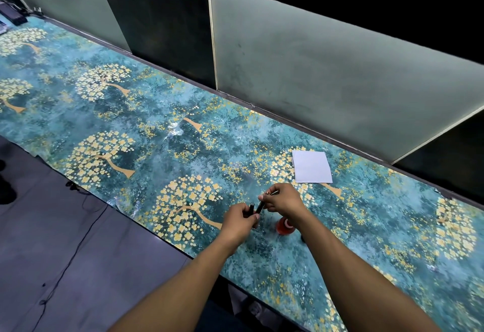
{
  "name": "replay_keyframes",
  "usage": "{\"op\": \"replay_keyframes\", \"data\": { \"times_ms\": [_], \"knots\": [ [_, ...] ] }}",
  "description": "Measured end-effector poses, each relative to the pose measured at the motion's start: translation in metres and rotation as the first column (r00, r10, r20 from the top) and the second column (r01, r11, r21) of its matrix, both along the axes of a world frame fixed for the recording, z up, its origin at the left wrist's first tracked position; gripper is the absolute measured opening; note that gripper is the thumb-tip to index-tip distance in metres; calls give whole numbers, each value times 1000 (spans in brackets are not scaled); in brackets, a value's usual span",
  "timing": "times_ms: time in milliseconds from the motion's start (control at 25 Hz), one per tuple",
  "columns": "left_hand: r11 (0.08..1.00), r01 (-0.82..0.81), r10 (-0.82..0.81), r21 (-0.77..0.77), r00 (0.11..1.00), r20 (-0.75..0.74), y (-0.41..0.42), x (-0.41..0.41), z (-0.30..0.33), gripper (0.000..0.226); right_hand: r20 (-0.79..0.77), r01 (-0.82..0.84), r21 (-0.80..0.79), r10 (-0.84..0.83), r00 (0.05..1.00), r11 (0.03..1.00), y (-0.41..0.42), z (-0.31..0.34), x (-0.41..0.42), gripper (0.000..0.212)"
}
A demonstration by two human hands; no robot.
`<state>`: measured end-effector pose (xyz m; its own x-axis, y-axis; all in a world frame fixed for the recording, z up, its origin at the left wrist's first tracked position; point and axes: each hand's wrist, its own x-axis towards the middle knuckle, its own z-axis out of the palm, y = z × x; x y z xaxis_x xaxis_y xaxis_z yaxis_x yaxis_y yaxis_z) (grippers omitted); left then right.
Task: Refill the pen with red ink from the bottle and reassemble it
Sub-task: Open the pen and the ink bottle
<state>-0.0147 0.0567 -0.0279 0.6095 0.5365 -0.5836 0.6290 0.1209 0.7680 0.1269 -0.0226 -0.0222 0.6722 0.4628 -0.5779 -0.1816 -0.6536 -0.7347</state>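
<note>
Both hands work above the bench's (131,127) near edge: left hand (239,223) grips a black pen part (252,208), right hand (284,200) pinches the pen (260,206); ink bottle (285,225) stands beneath.

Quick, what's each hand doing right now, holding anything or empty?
Left hand: fingers curled round a short black pen part.
Right hand: pinching the other black pen section, gold end up.

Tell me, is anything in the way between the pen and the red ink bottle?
Nothing visible blocks it. The right hand holds the pen just above and left of the bottle; only the right wrist partly hides the bottle from the camera. The left hand holds the other pen part.
</note>
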Motion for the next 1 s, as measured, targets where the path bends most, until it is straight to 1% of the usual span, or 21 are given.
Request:
{"op": "replay_keyframes", "data": {
  "times_ms": [120, 200, 320, 400, 480, 640, 760, 840, 880, 1000],
  "knots": [
    [999, 7, -6, 41, 1000, -29, -1, 3, 2, 9, 9, 3, 0, -3, 1000, 1000, 0, -1, 0, 21],
    [998, 2, 2, 67, 998, -61, -2, 3, 2, 10, 23, 36, 0, -36, 999, 999, 0, 0, 2, 19],
    [999, -4, 8, 50, 997, -80, -5, -4, -4, 11, 35, 115, 8, -115, 993, 993, -3, 6, 11, 17],
    [999, -19, 23, 48, 996, -86, -7, -8, -6, 11, 65, 121, -5, -120, 991, 993, -7, 6, 18, 18],
    [998, -28, 33, 55, 995, -97, -7, -9, -6, 12, 135, 81, -66, -71, 988, 995, -10, 4, 22, 20],
    [998, -30, 35, 48, 993, -114, -6, -7, -4, 13, 250, -89, -247, 152, 956, 965, -7, -3, 18, 20],
    [999, -37, 41, 40, 991, -129, -4, -6, -4, 10, 338, -126, -345, 249, 907, 930, -5, -1, 14, 22],
    [999, -41, 45, 32, 991, -130, -3, -4, -3, 10, 372, -142, -311, 258, 892, 940, -1, 5, 10, 22],
    [999, -42, 45, 29, 991, -125, -2, -3, -3, 10, 361, -156, -275, 252, 898, 949, 2, 6, 7, 23],
    [999, -45, 47, 23, 994, -100, 1, 2, -2, 12, 249, -227, -211, 277, 928, 951, 6, 7, 4, 24]
  ]
}}
